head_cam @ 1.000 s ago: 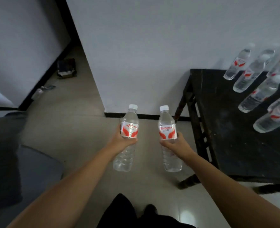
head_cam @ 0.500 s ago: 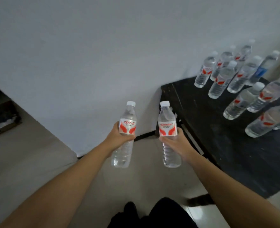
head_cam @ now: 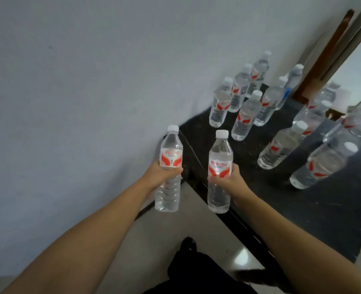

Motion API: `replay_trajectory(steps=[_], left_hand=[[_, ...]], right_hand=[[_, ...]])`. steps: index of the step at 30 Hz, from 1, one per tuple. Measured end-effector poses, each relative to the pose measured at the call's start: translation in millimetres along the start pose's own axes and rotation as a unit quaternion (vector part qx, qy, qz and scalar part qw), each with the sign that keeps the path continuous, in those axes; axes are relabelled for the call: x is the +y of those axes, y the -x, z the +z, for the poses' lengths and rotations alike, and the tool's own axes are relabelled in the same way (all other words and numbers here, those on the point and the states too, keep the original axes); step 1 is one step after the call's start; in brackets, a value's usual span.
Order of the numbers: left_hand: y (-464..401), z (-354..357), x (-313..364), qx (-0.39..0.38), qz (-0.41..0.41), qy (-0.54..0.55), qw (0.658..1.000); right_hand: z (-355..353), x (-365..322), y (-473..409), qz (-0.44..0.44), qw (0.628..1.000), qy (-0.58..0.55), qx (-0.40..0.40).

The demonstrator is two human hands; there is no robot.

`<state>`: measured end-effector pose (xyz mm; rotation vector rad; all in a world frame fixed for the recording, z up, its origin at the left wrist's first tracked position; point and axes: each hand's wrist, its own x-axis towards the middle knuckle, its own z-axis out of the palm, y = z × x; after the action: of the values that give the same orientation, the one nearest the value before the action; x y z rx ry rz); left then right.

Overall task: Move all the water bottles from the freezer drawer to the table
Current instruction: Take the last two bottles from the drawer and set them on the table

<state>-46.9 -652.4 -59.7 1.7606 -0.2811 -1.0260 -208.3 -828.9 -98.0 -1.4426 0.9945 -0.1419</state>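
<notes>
I hold two clear water bottles with red-and-white labels and white caps, both upright. My left hand (head_cam: 161, 174) grips the left bottle (head_cam: 170, 158) around its middle, just left of the table's near corner. My right hand (head_cam: 232, 181) grips the right bottle (head_cam: 220, 164) over the edge of the black table (head_cam: 302, 209). Several more water bottles (head_cam: 246, 115) stand upright on the table, toward its far and right sides. The freezer drawer is out of view.
A white wall (head_cam: 90, 81) runs along the left and behind the table. A brown-framed doorway (head_cam: 334, 45) opens at the upper right. Pale tiled floor (head_cam: 164, 240) lies below my arms, with my dark trousers and shoe (head_cam: 188, 245) at the bottom.
My view has swung right and closer to the table, which now fills the right side. Both hands have carried their bottles up to the table's left edge.
</notes>
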Motion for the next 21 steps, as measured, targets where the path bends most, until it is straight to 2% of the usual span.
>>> replay_trajectory(steps=[3,6,15,21], left_hand=[[-44,4,41,-0.015,0.008,0.001,1.0],[-75,10,66,-0.049,0.044,-0.045,0.997],[-180,44,115,-0.062,0.068,-0.139,0.986],[-228,55,129,-0.087,0.142,-0.211,0.963]], right_hand=[[-17,-26,-43,-0.004,1.0,-0.004,0.005],[-29,-33,-65,-0.004,0.998,-0.05,0.03],[-29,-41,-107,-0.045,0.979,-0.117,0.163],[-6,-47,-121,-0.04,0.961,-0.11,0.25]])
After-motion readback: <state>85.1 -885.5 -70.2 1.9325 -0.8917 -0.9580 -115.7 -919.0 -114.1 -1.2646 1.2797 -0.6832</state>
